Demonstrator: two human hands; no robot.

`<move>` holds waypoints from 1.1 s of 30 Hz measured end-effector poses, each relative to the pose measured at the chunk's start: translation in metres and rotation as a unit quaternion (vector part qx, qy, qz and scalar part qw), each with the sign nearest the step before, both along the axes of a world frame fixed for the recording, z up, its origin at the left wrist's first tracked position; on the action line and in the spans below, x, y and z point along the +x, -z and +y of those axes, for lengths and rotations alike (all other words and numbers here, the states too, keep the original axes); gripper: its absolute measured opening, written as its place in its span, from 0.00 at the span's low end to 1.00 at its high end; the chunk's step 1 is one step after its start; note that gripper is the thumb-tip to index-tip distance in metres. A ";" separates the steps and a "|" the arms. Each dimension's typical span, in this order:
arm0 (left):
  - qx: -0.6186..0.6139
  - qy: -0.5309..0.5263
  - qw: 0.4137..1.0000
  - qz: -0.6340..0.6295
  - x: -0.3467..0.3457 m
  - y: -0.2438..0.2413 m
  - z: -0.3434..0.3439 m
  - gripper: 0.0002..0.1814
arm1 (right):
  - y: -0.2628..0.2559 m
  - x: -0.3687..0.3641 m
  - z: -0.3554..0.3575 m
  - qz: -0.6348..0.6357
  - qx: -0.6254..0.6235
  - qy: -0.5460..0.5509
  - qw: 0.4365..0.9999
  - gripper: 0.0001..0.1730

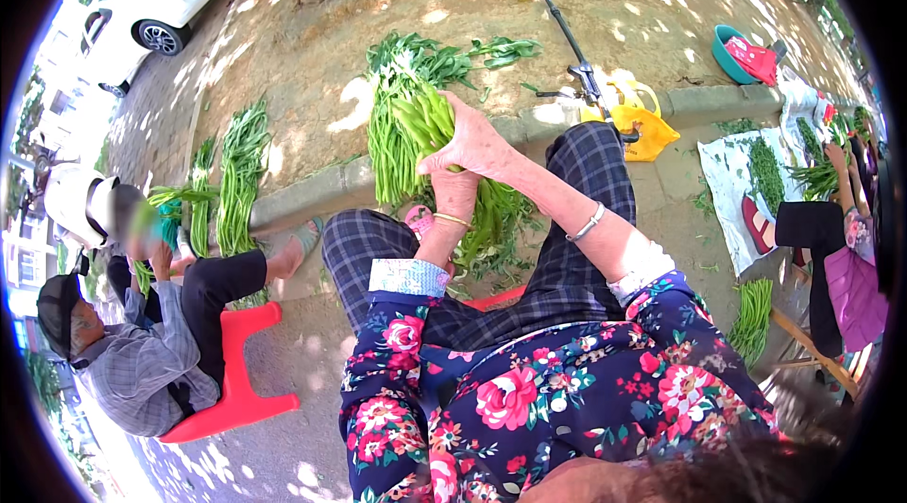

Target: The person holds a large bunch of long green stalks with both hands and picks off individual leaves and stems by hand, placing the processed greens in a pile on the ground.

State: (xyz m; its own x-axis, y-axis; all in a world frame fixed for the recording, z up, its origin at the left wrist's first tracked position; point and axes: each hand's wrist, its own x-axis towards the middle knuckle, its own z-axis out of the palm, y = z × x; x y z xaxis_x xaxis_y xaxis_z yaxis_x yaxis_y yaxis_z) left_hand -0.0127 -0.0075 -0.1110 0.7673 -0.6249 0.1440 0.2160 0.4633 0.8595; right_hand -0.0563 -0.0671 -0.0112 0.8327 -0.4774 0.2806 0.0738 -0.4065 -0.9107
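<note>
A bunch of leafy green stems [425, 118], which looks like water spinach, is held up in front of my knees. My right hand [478, 138], with a silver bangle at the wrist, is wrapped around it near the pale stem ends. Just below, my left hand [455, 189], wearing a gold-coloured bangle, also grips the bunch; its fingers are partly hidden. The leafy end [489, 223] hangs down between my legs. Beyond my hands a larger pile of the same greens [388, 149] lies across the kerb, leaves pointing away.
A black walking stick [563, 25] and a yellow bag [641, 129] rest by the kerb [347, 181]. A person on a red stool [248, 375] handles greens at left, near more bundles [241, 181]. At right are a white sheet [723, 184], a teal basin [724, 53] and another person's hands [837, 157].
</note>
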 end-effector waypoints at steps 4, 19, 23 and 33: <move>0.186 0.038 0.979 -0.071 -0.012 -0.003 0.009 0.23 | 0.014 0.007 -0.011 -0.021 -0.009 0.000 1.000 0.43; 0.073 0.179 0.980 0.045 -0.009 -0.054 0.033 0.39 | 0.021 -0.017 -0.029 -0.070 0.356 -0.090 0.927 0.23; 0.079 0.147 0.982 0.094 0.007 -0.048 0.032 0.37 | 0.019 -0.020 -0.028 -0.051 0.407 -0.151 0.899 0.28; 0.079 0.122 0.989 -0.001 0.014 -0.078 0.028 0.38 | 0.027 -0.017 -0.013 -0.029 0.205 -0.199 0.958 0.32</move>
State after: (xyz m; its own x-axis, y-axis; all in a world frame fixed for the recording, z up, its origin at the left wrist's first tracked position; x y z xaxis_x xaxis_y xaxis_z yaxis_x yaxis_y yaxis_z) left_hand 0.0016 0.0203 -0.0335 0.5912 -0.8059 0.0316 0.3019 0.2574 0.9179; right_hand -0.0734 -0.0806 -0.0386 0.9604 -0.2047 0.1889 0.2039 0.0550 -0.9774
